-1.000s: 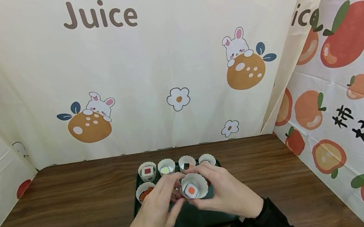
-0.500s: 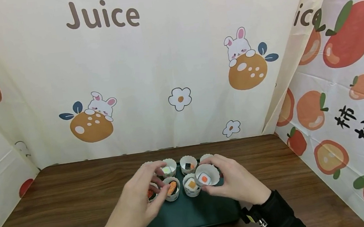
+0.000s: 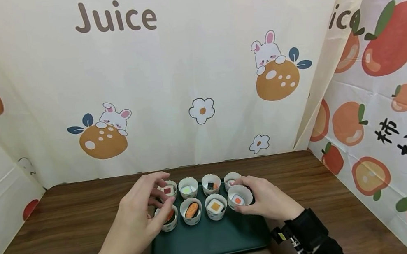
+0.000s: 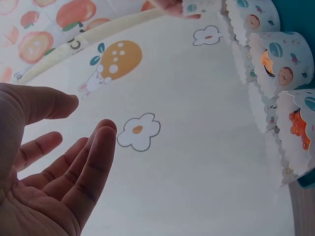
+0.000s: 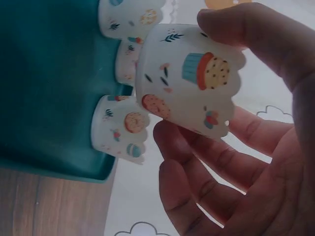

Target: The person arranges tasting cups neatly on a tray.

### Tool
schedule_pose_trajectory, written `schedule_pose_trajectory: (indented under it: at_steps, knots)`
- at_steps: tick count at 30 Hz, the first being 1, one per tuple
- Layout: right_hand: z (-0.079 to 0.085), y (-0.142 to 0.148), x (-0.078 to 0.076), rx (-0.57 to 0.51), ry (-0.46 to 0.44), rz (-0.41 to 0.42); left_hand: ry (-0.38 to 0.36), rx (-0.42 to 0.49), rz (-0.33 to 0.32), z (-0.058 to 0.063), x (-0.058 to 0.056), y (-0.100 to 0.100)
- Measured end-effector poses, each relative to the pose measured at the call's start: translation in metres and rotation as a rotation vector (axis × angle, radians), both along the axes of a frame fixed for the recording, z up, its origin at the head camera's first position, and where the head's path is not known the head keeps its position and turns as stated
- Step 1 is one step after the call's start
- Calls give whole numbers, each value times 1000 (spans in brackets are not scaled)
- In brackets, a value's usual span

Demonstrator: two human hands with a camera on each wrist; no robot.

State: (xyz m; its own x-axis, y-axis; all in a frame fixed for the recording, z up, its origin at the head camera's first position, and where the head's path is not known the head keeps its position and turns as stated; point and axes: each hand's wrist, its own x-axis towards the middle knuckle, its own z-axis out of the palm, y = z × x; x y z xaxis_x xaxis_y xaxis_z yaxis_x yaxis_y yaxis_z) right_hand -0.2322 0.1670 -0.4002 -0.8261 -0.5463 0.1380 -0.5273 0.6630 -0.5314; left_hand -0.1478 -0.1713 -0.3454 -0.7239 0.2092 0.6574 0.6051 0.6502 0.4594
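Note:
My right hand [image 3: 268,198] holds a paper baking cup [image 3: 239,195] by its side, thumb and fingers around the wall. Inside the cup lies a white toy sushi roll [image 3: 237,200] with an orange centre. In the right wrist view the same cup [image 5: 184,78] shows cupcake and donut prints and is above the tray's right end. My left hand [image 3: 134,213] hovers with relaxed, spread fingers over the left end of the row, holding nothing. It partly hides a cup with red roe sushi [image 3: 169,221] and a cup with a red-centred roll [image 3: 168,190].
A dark green tray [image 3: 212,242] lies on the brown wooden table [image 3: 87,222]. On it stand two rows of cups with sushi, among them one with orange-topped sushi [image 3: 191,211] and one with a yellow-centred roll [image 3: 215,206]. A printed curtain [image 3: 160,73] hangs behind.
Both hands held the cup together a second ago. The left hand has let go and moved left. The right hand has carried the cup rightward to the end of the front row.

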Motion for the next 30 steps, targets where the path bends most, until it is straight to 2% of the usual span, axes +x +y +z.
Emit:
schedule_pose_trajectory:
  at_steps: [9,20,30]
  knots:
    - [-12,0,-6,56,-102,-39,-1,-13,43,0,2,-6]
    - [-20,-1,-9,95,-83,-67,5,-5,47,1,0,-8]
    - [-19,-2,-10,71,-126,-72,12,-12,46,1,0,-8]
